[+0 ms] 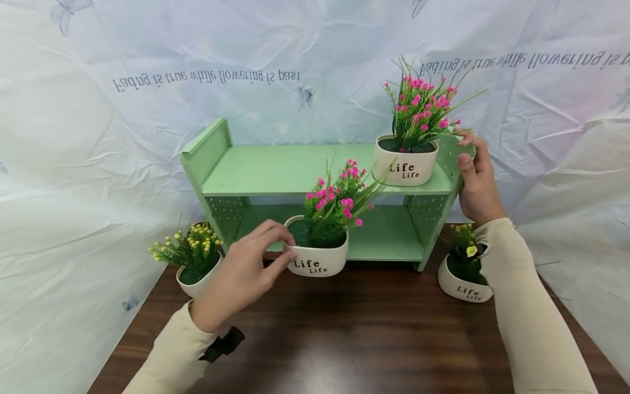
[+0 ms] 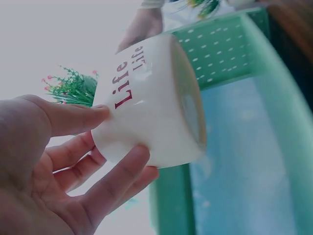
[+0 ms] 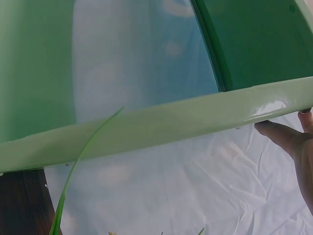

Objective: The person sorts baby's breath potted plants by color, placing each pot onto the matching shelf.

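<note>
Backdrop: I see a crinkled white sheet [image 1: 98, 164] behind and beside everything, printed with mirrored grey lettering and faint butterflies.
Table: dark brown wood-grain top [image 1: 369, 339].
Light: soft and even, with a dull sheen on the wood.

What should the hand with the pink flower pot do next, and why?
Probably lift the pink flower pot a little and ease it onto the green shelf. The left hand holds it by its rim in front of the shelf's lower level, the right hand grips the shelf's end panel, and another pink pot already sits on top.
</note>
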`<control>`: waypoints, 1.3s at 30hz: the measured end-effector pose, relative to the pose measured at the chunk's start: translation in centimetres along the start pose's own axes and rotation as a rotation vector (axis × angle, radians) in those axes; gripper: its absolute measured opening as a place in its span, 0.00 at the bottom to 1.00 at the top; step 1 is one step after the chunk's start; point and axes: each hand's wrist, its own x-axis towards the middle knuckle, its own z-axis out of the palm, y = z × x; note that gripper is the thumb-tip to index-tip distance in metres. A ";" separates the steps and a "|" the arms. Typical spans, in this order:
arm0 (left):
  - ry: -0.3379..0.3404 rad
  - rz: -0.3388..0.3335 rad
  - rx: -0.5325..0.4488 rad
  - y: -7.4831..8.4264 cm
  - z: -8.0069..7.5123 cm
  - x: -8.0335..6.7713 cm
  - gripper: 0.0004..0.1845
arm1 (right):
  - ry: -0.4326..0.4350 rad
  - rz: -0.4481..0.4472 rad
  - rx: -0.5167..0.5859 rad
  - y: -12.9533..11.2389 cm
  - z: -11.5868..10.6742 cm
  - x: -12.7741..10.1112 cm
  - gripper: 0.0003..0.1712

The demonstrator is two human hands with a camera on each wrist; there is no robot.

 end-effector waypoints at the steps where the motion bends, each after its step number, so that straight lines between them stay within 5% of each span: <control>1: 0.006 0.009 0.012 0.1 -0.6 0.1 0.07 | -0.003 0.005 -0.001 -0.1 0.0 -0.1 0.20; 10: 0.077 0.052 0.088 0.8 -5.1 1.3 0.07 | -0.017 0.032 -0.008 -0.4 0.1 -0.2 0.19; 17: 0.150 0.062 0.062 0.1 -7.2 3.7 0.05 | -0.018 0.029 0.002 -0.3 0.1 -0.3 0.19; 31: 0.162 -0.113 0.033 -4.3 -7.5 8.3 0.07 | -0.034 0.016 -0.038 -0.4 0.2 -0.2 0.18; 39: 0.164 -0.080 0.010 -6.2 -7.1 9.3 0.10 | -0.030 0.018 -0.021 -0.3 0.1 -0.2 0.20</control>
